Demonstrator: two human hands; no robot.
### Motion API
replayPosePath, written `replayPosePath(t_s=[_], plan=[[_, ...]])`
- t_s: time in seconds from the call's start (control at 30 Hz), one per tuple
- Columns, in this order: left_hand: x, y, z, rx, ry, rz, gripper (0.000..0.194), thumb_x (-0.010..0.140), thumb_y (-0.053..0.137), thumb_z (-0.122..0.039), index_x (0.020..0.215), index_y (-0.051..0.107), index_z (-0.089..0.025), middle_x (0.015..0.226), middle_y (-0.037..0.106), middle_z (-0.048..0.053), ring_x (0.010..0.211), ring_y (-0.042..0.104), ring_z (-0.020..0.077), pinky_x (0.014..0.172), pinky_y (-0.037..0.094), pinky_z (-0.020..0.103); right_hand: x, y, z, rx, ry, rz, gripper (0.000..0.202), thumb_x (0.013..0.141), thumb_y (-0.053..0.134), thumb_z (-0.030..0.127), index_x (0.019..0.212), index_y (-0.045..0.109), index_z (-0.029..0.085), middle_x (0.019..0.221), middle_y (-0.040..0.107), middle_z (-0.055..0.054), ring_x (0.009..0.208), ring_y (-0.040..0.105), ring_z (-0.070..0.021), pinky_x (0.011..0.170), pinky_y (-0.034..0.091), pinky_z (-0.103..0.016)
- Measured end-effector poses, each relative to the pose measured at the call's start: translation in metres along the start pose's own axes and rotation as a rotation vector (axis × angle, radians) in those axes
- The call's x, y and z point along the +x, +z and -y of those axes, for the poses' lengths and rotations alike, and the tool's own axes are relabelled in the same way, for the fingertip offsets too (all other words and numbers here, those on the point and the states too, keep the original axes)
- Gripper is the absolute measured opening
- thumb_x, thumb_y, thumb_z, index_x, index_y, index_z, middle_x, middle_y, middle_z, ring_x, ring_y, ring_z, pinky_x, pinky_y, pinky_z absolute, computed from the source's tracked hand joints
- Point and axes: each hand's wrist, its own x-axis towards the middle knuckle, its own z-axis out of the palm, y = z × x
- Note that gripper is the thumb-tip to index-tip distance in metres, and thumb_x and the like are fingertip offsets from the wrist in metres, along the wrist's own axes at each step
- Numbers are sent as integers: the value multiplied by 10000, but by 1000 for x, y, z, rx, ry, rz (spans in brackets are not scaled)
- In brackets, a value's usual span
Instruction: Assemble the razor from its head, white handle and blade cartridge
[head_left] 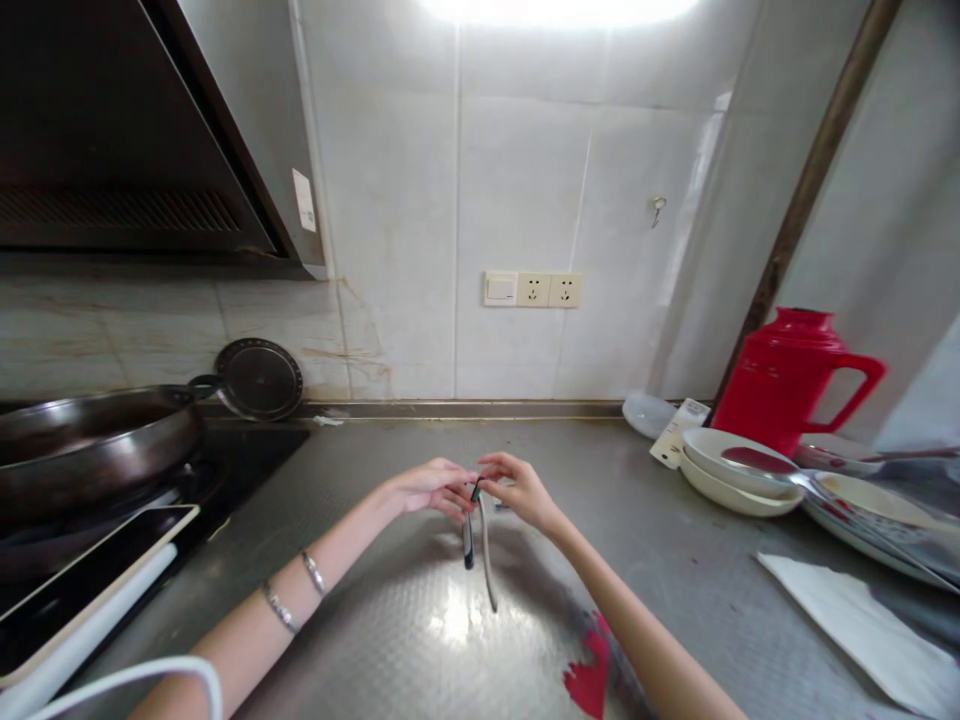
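Observation:
My left hand [435, 488] and my right hand [519, 487] meet over the middle of the metal counter, fingers bent and fingertips close together. Between them is a short grey cord [487, 565], its loose end hanging down toward the counter. Beside it hangs a thin strip with a black tip [469, 552]; I cannot tell whether it is joined to the cord. A small dark green bit [475, 493] shows at the pinch. Fingers partly hide the upper ends. Another small object [501, 506] lies just below my right hand, too unclear to name.
A steel pan [97, 440] sits on the black cooktop at left, with a phone [90, 590] nearer me. Against the wall stands a round dark disc [259, 380]. At right are a red thermos jug [784, 385], stacked bowls [739, 485] and white paper [855, 620].

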Motion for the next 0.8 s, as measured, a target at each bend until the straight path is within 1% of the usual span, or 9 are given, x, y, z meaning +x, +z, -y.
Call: replayPosePath(t_s=[0.13,0.2,0.33,0.4,0.6,0.8], plan=[[1,0,-1,10,78,-33,418,595,751,-227,970,620,-97,802,675,106,748,652,198,699,516,346,1,-7,-4,2,62,-62,279,688,629,351,882,609,151,747,645,-44,682,591,-155,452,429,-200],[3,0,-1,10,119,-81,411,570,761,-189,944,624,-85,776,676,105,726,654,194,691,520,334,2,-9,-5,2,93,-73,279,679,632,375,836,628,144,724,643,-46,649,579,-151,413,408,-190],[7,1,-1,-4,179,-199,296,561,761,-174,807,641,-63,675,660,81,632,637,159,646,527,298,2,-12,-6,7,125,-73,288,665,641,388,796,660,132,674,640,-41,591,554,-136,407,403,-192],[8,1,-1,-6,196,-231,266,559,761,-172,771,644,-61,648,653,72,604,624,143,639,529,294,2,-13,-5,1,130,-74,289,661,644,388,791,672,130,658,638,-39,577,545,-129,412,404,-193],[9,2,-1,9,227,-261,268,543,770,-190,747,652,-62,625,648,66,590,614,136,639,530,301,1,-14,-3,-23,138,-65,307,667,635,392,812,693,128,668,651,-45,567,544,-125,420,406,-193],[10,2,1,20,230,-276,269,531,772,-199,734,654,-68,618,647,62,588,614,138,633,528,299,2,-17,-4,-54,127,-65,333,669,631,402,846,698,129,696,664,-52,575,558,-130,422,423,-192]])
